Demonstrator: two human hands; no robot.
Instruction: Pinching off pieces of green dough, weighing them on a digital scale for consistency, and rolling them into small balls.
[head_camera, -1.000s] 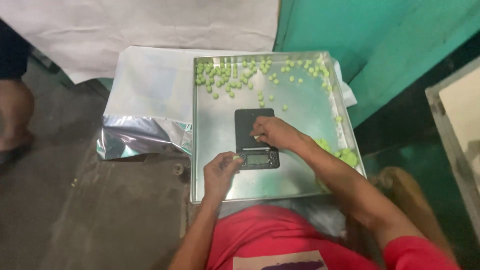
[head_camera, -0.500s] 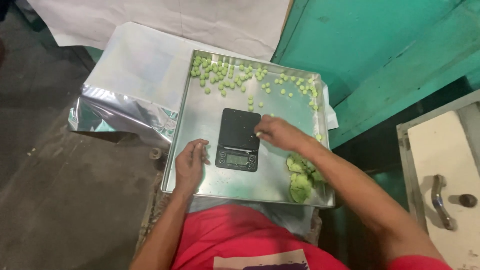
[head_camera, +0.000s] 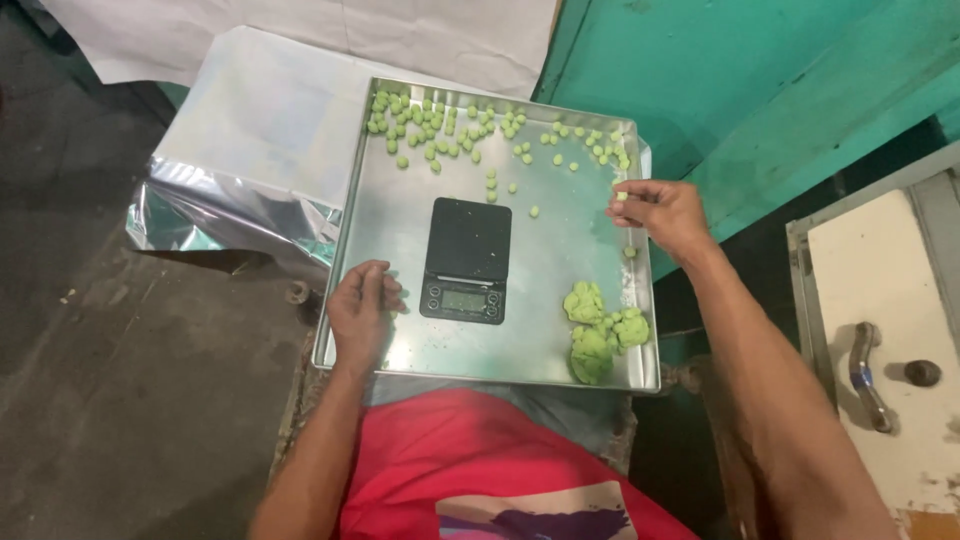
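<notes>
On tray (head_camera: 400, 250), perhaps fifty green balls (head_camera: 440, 125).

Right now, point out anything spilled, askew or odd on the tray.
Nothing looks spilled or damaged. The pellets lie loose along the tray's far edge, the scale sits square mid-tray, and the dough is heaped in the near right corner.

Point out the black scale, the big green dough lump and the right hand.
black scale (head_camera: 466, 240), head view, on its bare weighing platform.
green dough lump (head_camera: 597, 332), head view, middle of the clump.
right hand (head_camera: 668, 213), head view, back of the hand.
</notes>
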